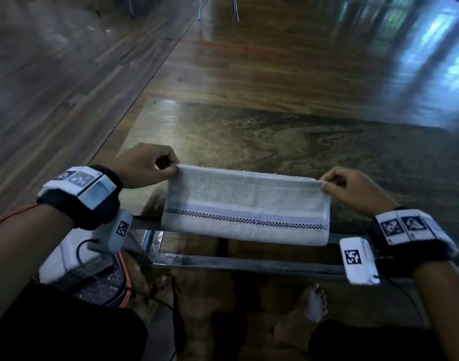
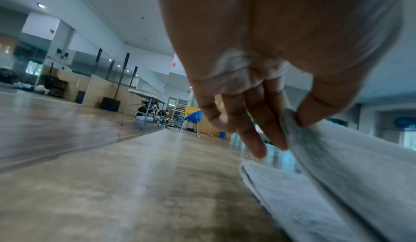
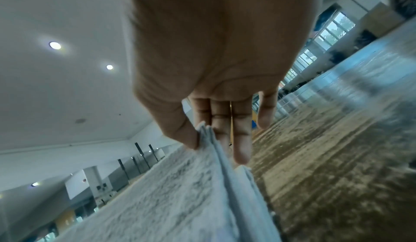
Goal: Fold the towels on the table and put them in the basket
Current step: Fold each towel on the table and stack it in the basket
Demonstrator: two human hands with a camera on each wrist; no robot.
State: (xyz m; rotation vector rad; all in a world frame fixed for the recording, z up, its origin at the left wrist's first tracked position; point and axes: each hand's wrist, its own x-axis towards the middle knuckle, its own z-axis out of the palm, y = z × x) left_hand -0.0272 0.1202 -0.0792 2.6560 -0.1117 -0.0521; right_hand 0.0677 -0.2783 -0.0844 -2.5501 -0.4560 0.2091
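Observation:
A pale grey towel (image 1: 246, 204) with a checked dark stripe and a lilac band lies folded near the front edge of the brown table (image 1: 275, 136). My left hand (image 1: 168, 166) pinches its far left corner between thumb and forefinger; in the left wrist view the left hand (image 2: 290, 121) lifts that upper layer of the towel (image 2: 337, 165) off the lower one. My right hand (image 1: 323, 182) pinches the far right corner. In the right wrist view the right hand (image 3: 202, 135) pinches the layered edge of the towel (image 3: 180, 192) with the other fingers straight.
A white folded cloth in a mesh container with an orange rim (image 1: 93, 280) sits on the floor at my lower left, below the table. The table's metal frame (image 1: 249, 263) runs along the front edge. Wooden floor surrounds the table. A yellow basket (image 2: 191, 111) stands far off.

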